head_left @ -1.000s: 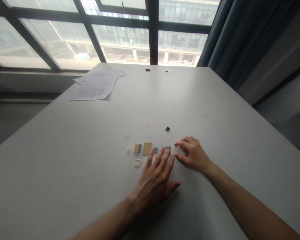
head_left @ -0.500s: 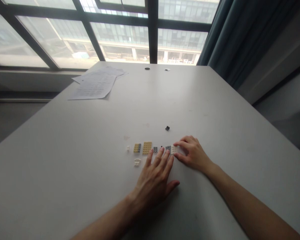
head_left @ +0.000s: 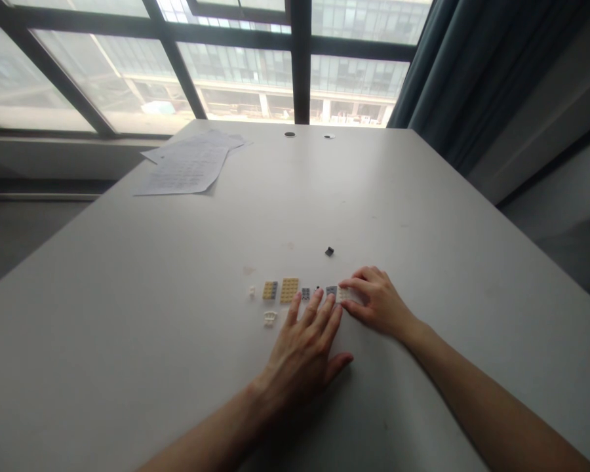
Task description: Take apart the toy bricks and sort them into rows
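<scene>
A row of small toy building bricks lies across the near part of the table. From the left come a tiny white piece, a tan and grey brick, a larger tan brick, a small grey brick, a grey brick and a white brick. My left hand is spread, palm down, its fingertips over the lower edge of the row and partly hiding it. With thumb and index finger, my right hand grips the white brick at the row's right end.
A small black piece lies beyond the row. Below the tan bricks is a white piece with openings. Printed sheets rest at the far left of the white table, by the window. A dark curtain hangs at the right.
My right index finger has shifted very slightly left over the white brick. The left hand and the other bricks stay almost exactly where they were.
</scene>
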Motion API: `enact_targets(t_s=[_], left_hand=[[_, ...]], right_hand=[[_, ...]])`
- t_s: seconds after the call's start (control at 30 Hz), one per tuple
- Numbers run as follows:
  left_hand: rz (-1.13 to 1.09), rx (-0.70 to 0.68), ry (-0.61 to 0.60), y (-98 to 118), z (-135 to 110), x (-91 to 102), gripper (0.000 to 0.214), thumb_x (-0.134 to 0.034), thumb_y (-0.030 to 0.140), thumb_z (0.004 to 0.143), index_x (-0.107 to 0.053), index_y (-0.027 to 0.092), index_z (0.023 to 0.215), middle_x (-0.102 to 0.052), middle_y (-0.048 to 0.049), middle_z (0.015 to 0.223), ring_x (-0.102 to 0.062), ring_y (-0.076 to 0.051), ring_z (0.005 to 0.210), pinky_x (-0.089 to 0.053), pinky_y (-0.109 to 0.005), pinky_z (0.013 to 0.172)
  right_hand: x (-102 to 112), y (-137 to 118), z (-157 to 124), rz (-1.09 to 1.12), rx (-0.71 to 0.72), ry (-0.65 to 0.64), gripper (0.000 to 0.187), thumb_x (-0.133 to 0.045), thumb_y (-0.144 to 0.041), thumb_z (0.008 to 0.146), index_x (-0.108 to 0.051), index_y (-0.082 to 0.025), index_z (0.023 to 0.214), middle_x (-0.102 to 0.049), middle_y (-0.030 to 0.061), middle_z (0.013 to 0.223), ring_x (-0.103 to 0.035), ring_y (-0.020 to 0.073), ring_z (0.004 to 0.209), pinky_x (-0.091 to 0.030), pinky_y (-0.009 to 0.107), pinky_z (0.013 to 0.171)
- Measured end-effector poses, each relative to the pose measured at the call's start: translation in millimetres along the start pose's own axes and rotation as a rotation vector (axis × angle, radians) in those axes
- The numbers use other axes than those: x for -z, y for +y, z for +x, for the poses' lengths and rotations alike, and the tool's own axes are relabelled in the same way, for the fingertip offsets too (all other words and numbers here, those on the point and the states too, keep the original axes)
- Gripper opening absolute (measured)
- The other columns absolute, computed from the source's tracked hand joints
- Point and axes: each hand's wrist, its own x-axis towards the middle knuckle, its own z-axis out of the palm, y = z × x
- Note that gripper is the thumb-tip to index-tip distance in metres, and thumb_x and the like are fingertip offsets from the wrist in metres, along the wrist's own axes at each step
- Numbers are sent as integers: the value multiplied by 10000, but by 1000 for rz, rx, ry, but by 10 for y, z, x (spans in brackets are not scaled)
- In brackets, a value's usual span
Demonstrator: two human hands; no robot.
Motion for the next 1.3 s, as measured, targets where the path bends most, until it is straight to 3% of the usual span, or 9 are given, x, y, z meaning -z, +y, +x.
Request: enact_targets(t_s=[0.9,1.17,1.3], left_hand=[[-4,-2,3,-3,9,14,654,-394,576,925,-380,168,1437,-381,-119,1509,-265,-328,1420,-123,-544,1163],[-4,-1,1,-7,5,5,649,-387,570,930,-371,171,1441,-377,-117,1512,-258,-326,1423,-110,-547,1163],[-12,3,-13,-4,6,8,651,-368,571,936,-360,167,1447,-373,-117,1514,-249,-326,1426,-90,-548,1164]], right_hand=[[-13,-19,-10,-9,10,22,222,-670,-314,815,-681,-249,1026,-620,60,969,-537,241,947,-408,411,884],[-9,-32,-10,-22,25,-3,335,-656,-306,822,-652,-242,1152,-608,71,1000,-525,247,961,-405,416,891],[-16,-37,-13,-22,39,-16,295,-656,-299,822,-673,-253,1114,-603,67,1002,-520,242,958,-401,412,885]])
